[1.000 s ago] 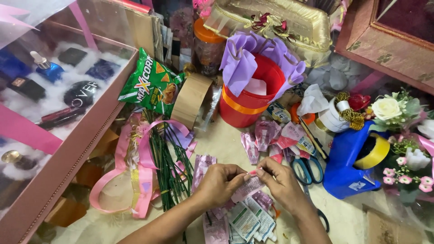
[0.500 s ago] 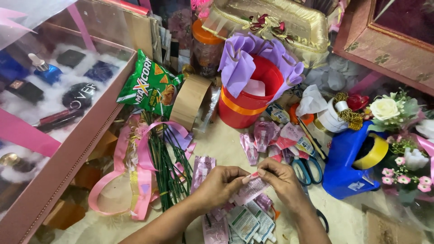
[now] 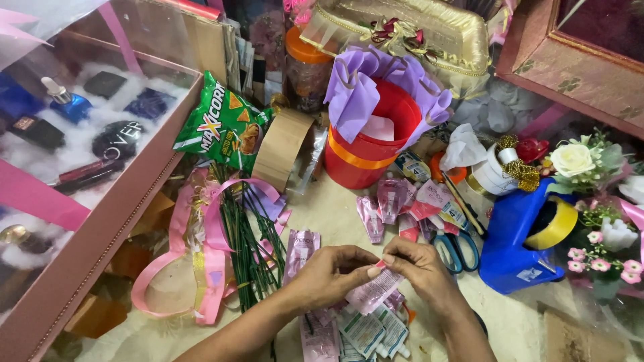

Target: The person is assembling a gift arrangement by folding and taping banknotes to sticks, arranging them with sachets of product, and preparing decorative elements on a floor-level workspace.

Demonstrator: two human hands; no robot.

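My left hand (image 3: 330,275) and my right hand (image 3: 419,269) meet at the lower middle of the head view, and both pinch a small pink sachet (image 3: 374,293) between their fingertips. Just below the hands lies a pile of several white-and-green and pink sachets (image 3: 365,332). More pink sachets (image 3: 396,201) lie scattered beyond the hands, and one (image 3: 300,249) rests left of my left hand.
A red bucket (image 3: 365,144) lined with purple paper stands behind. Blue tape dispenser (image 3: 520,234) and blue-handled scissors (image 3: 456,249) sit to the right, near artificial flowers (image 3: 583,161). Green stems (image 3: 248,248), pink ribbon (image 3: 201,261), a brown tape roll (image 3: 282,149), a green snack bag (image 3: 221,124) and a pink display box (image 3: 87,221) lie left.
Both hands have stayed together over the sachet pile, fingers working the pink sachet slightly; it now hangs a bit lower between them. Nothing else has moved.
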